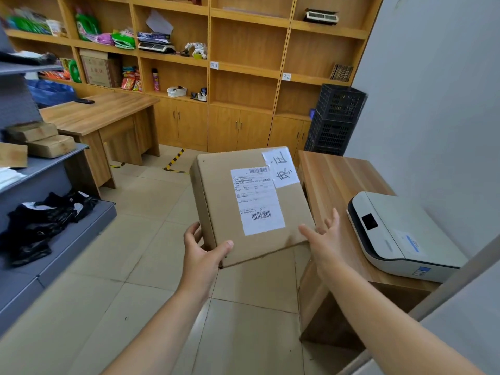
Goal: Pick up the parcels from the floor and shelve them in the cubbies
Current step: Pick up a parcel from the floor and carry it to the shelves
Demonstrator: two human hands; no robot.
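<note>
A brown cardboard parcel (224, 201) with a white shipping label and a handwritten white sticker is held up in front of me above the tiled floor. My left hand (201, 251) grips its near left corner, thumb on top. My right hand (324, 236) presses flat against the near right corner, fingers spread. The wooden cubbies (244, 47) fill the far wall, several of the middle and right ones bare.
A low wooden table (338, 180) with a white printer (400, 234) stands at the right. A grey rack (54, 239) with black bags and small boxes is at the left. A wooden desk (100, 112) and black crates (335, 120) stand by the far wall.
</note>
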